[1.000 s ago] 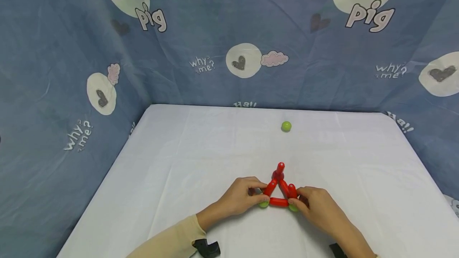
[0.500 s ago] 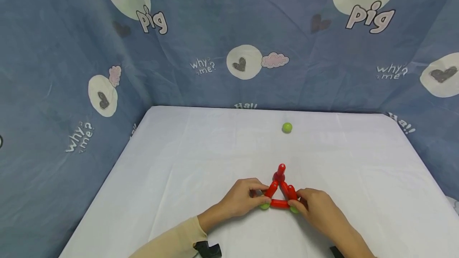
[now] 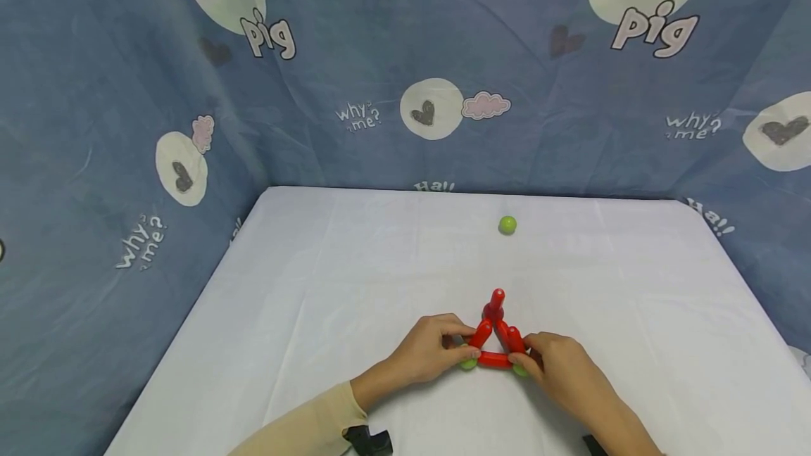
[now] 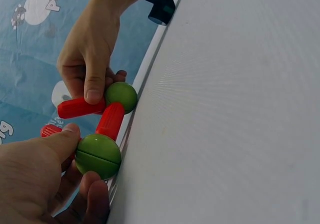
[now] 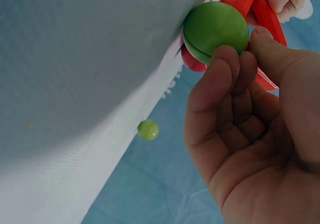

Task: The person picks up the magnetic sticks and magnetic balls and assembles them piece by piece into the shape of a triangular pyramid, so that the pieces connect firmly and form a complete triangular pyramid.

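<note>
A triangle of red rods lies on the white table, with its front rod running between two green balls. A dark red ball forms the far corner, and a red rod rises from it. My left hand grips the left corner, thumb and fingers about the upright rod and the left green ball. At the right corner my right hand pinches another upright rod and the right green ball. Its fingertips press against the ball in the right wrist view.
One loose green ball sits near the far edge of the white table. Behind and to the left hangs a blue printed cloth. A black strap piece shows at the left sleeve.
</note>
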The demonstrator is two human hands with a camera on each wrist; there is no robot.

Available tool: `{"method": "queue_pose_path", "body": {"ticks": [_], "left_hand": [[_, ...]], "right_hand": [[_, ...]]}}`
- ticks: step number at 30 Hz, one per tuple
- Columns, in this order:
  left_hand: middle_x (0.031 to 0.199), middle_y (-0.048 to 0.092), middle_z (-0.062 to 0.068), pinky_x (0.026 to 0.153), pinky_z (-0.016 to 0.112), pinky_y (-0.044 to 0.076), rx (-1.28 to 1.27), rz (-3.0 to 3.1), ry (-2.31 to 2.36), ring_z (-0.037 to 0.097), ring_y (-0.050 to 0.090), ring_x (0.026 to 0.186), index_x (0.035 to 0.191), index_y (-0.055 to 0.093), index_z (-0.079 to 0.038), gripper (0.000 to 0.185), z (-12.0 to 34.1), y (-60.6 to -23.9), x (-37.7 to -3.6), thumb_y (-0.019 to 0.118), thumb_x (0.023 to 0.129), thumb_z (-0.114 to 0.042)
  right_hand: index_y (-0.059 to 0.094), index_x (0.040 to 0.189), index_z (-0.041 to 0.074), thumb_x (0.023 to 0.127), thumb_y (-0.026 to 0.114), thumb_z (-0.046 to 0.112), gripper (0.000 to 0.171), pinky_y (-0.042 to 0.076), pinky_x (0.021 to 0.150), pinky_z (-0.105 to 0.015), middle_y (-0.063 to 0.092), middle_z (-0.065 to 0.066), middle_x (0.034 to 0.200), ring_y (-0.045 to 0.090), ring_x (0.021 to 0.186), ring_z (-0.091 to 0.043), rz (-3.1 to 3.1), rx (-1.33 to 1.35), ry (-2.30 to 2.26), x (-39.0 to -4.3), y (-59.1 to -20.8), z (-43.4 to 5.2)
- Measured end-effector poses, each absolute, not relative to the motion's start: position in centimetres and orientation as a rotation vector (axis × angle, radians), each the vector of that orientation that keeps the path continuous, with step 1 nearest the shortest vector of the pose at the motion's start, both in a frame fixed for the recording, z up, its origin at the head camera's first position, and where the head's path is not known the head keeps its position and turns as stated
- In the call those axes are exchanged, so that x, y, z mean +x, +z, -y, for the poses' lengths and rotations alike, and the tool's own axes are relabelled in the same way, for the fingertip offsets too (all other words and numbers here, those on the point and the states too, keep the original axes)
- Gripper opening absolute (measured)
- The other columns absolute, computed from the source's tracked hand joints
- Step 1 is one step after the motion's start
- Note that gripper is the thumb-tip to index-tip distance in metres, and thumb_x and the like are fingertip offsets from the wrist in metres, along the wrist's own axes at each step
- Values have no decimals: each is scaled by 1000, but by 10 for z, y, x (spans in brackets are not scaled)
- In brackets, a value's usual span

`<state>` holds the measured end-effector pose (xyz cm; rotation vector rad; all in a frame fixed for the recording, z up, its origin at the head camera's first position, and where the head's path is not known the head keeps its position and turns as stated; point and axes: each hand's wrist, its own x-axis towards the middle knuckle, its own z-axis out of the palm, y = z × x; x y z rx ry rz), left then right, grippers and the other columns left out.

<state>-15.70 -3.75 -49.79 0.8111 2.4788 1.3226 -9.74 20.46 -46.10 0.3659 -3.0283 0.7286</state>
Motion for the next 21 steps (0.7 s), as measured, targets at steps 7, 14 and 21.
{"method": "queue_pose_path", "body": {"ticks": [7, 14, 21], "left_hand": [[96, 74, -7, 67, 16, 50, 800, -2474, 1330, -4, 54, 71, 113, 79, -14, 30, 37, -497, -157, 83, 87, -28], [94, 74, -6, 65, 15, 50, 828, -2482, 1340, -4, 54, 70, 112, 80, -13, 29, 36, -499, -157, 83, 87, -27], [93, 73, -6, 64, 15, 49, 834, -2494, 1355, -5, 52, 69, 111, 80, -14, 27, 35, -500, -157, 83, 87, -27]], "right_hand": [[63, 73, 17, 87, 82, 28, 26, 34, 54, -18, 41, 10, 59, 38, 57, -3, 3004, 394, 694, -96, -460, -203], [63, 73, 17, 86, 82, 28, 25, 33, 52, -17, 40, 12, 59, 36, 55, -1, 2981, 421, 712, -96, -461, -205], [76, 98, 12, 90, 77, 39, 27, 43, 57, -18, 56, 16, 68, 46, 62, 4, 3059, 484, 881, -100, -456, -221]]}}
